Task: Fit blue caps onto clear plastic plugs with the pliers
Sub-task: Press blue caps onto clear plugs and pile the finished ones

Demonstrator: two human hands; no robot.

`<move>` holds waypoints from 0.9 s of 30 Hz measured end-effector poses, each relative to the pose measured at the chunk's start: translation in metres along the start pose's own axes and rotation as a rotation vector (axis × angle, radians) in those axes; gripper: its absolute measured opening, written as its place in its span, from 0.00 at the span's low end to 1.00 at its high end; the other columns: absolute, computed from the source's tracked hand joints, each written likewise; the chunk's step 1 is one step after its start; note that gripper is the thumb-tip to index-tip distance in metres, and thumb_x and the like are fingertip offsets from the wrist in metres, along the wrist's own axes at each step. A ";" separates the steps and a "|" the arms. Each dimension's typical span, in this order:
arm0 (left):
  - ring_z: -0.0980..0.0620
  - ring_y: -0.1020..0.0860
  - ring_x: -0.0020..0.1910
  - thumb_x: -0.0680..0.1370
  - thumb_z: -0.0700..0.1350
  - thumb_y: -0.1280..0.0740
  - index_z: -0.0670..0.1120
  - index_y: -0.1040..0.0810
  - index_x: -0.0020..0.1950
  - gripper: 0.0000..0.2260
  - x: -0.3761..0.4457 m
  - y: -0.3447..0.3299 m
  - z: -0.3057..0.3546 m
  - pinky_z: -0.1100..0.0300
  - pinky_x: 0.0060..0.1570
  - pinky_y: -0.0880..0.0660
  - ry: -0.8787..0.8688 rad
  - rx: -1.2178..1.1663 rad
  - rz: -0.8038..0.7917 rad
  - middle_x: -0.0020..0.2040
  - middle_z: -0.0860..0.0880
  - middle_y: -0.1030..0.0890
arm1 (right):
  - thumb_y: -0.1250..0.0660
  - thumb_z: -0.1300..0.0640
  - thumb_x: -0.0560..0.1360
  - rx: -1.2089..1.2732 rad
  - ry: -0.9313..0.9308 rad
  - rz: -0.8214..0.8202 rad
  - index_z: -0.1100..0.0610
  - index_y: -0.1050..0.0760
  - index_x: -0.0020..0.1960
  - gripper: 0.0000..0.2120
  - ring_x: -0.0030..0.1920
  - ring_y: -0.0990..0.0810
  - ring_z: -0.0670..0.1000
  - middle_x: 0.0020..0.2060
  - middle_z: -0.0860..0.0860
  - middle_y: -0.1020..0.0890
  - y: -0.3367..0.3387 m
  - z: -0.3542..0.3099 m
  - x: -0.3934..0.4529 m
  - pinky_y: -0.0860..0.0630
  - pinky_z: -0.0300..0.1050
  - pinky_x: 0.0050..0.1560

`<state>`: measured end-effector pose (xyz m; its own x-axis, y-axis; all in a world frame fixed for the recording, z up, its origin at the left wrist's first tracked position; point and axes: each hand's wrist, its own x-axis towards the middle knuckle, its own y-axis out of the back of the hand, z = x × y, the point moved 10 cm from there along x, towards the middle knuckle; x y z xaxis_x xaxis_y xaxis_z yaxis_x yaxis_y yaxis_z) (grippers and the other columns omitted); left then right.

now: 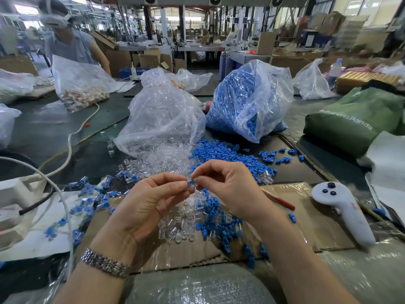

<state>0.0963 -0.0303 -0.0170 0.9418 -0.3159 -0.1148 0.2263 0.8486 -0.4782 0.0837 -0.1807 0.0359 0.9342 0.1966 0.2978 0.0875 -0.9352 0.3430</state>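
Left hand (151,194) pinches a clear plug (190,189), steadying it; right hand (228,185) pinches a blue cap (191,182) against it, probably seating it. Pliers not visible.

A factory floor: bulk bags of blue caps (238,102), stacked cartons (151,59), long worktables (197,49).

Bright, even daylight from windows (359,5) at the back and upper right, slightly blown out. Shadows soft and weak. Specular glare on the clear plastic bags (162,115) and bubble wrap (197,286). Centre sharp; background soft, person at far left (65,40) smeared. Strong wide-angle bending at the edges.
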 end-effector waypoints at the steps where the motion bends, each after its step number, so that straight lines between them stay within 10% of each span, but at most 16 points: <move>1: 0.43 0.14 0.45 0.67 0.31 0.26 0.36 0.14 0.44 0.07 0.000 -0.002 0.000 0.61 0.43 0.17 -0.005 -0.002 -0.002 0.46 0.35 0.15 | 0.27 0.61 0.78 -0.029 0.016 -0.001 0.54 0.16 0.50 0.04 0.44 0.16 0.46 0.41 0.48 0.14 -0.001 -0.002 0.000 0.18 0.43 0.52; 9: 0.40 0.14 0.50 0.67 0.33 0.25 0.37 0.14 0.50 0.12 -0.005 -0.012 0.002 0.60 0.46 0.17 -0.020 0.098 -0.042 0.52 0.34 0.15 | 0.30 0.61 0.80 -0.095 0.080 -0.051 0.50 0.19 0.49 0.06 0.43 0.18 0.41 0.41 0.43 0.16 -0.005 -0.009 -0.003 0.23 0.34 0.48; 27: 0.42 0.14 0.49 0.64 0.42 0.23 0.40 0.13 0.50 0.15 -0.010 -0.014 0.009 0.59 0.47 0.17 -0.077 0.259 -0.023 0.50 0.36 0.14 | 0.35 0.60 0.82 -0.367 0.201 -0.063 0.50 0.26 0.51 0.05 0.44 0.24 0.48 0.43 0.44 0.24 -0.013 -0.024 -0.011 0.23 0.55 0.47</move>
<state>0.0859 -0.0358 -0.0015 0.9496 -0.3115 -0.0355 0.2945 0.9250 -0.2402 0.0643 -0.1639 0.0499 0.8416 0.3374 0.4218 -0.0208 -0.7602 0.6494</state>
